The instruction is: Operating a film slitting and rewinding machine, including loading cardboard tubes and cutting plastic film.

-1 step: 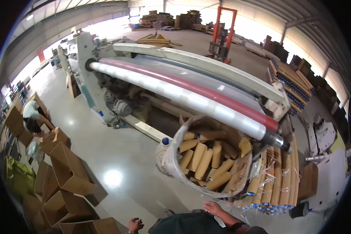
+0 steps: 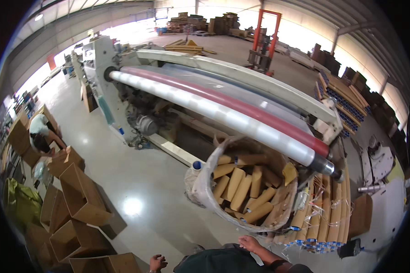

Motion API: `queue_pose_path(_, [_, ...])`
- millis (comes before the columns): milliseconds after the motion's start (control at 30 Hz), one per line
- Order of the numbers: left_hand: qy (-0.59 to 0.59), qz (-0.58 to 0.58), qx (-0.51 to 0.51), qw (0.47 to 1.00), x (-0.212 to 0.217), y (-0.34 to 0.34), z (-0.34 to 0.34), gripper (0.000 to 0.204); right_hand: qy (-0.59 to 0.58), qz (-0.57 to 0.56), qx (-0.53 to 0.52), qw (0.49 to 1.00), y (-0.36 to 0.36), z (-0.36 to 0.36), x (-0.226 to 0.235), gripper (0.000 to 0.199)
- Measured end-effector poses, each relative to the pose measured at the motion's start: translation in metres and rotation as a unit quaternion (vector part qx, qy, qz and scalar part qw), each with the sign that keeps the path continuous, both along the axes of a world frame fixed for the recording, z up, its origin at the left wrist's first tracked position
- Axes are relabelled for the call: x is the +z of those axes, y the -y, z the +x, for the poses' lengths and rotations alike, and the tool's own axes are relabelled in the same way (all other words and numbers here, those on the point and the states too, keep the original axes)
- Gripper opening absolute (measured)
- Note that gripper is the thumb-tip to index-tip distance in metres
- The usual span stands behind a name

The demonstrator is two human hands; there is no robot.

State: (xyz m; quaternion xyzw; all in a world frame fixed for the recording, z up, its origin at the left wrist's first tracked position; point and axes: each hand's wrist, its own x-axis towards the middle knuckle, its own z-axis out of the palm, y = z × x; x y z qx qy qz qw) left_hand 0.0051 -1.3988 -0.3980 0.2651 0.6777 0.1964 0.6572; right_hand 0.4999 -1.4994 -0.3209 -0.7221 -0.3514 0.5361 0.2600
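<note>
My right hand (image 2: 250, 243) hangs at the lower edge, fingers loosely apart and holding nothing, just below the near rim of a big plastic-wrapped sack (image 2: 204, 182). The sack is full of short brown cardboard tubes (image 2: 241, 191). My left hand (image 2: 158, 262) is low at the bottom edge over the bare floor; it holds nothing and its fingers are slightly curled. Behind the sack runs a long machine with a roller wound in clear film (image 2: 214, 109) and a red roller (image 2: 264, 116) beside it.
Long cardboard tubes with blue end caps (image 2: 323, 214) lie in a row to the right of the sack. Open cardboard boxes (image 2: 82, 195) are piled at the left, where another person (image 2: 41, 134) bends over. An orange lift truck (image 2: 264, 36) stands far back.
</note>
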Motion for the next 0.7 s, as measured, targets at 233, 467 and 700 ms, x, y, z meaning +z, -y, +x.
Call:
queue_pose_path(233, [0.083, 0.004, 0.132, 0.988, -0.046, 0.025, -0.093, 0.026, -0.039, -0.02, 0.075, 0.996, -0.089, -0.041, -0.01, 0.036])
queue_pose_path(467, [-0.007, 0.264, -0.096, 0.96, -0.028, -0.002, -0.094, 0.027, -0.015, -0.03, 0.094, 0.995, -0.188, -0.07, -0.029, 0.037])
queue_pose_path(700, [0.025, 0.045, 0.239, 0.97, 0.006, -0.089, -0.125, 0.031, 0.018, -0.123, 0.2, 0.972, -0.287, -0.075, -0.084, 0.032])
